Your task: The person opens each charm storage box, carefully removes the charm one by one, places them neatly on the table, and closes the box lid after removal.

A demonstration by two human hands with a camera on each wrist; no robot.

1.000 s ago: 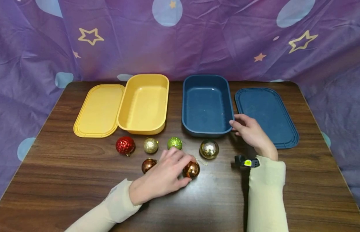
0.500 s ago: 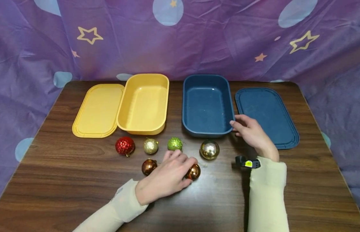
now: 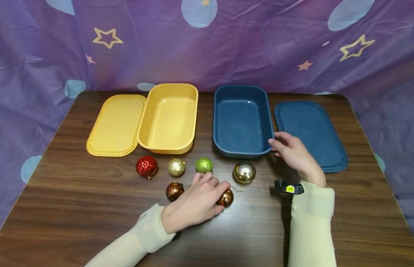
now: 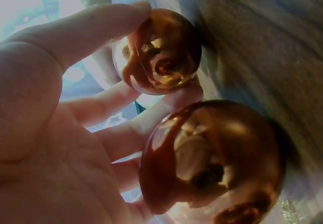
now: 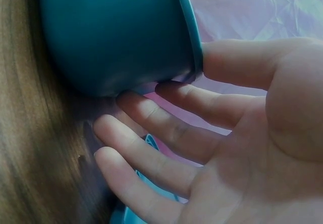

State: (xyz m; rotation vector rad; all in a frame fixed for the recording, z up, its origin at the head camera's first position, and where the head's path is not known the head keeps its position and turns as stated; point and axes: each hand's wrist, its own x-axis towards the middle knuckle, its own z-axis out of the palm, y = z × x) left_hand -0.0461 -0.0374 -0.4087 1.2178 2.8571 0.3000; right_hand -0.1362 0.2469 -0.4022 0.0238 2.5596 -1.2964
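My left hand point(image 3: 195, 202) reaches over the table's middle, thumb and fingers curled round a shiny brown Christmas bauble point(image 3: 225, 198). In the left wrist view the thumb lies on this brown bauble point(image 4: 159, 52), with fingertips at its other side. A second brown bauble point(image 3: 175, 191) lies left of the hand and looms large near the palm in the wrist view. At the far right, my right hand point(image 3: 297, 155) pinches the near right corner of the blue container point(image 3: 241, 151). Its thumb is at the rim and the forefinger lies under it against the outer wall point(image 5: 116, 37).
A red bauble point(image 3: 146, 166), a small gold glitter one point(image 3: 176, 167), a green one point(image 3: 204, 164) and a shiny gold one point(image 3: 244, 172) form a row. Behind stand the yellow container point(image 3: 168, 150), its yellow lid point(image 3: 116, 124) and the blue lid point(image 3: 310, 129).
My left wrist has shifted slightly to the right, its fingers still round the brown bauble. The right hand keeps its place on the blue container. The head view has moved a little.
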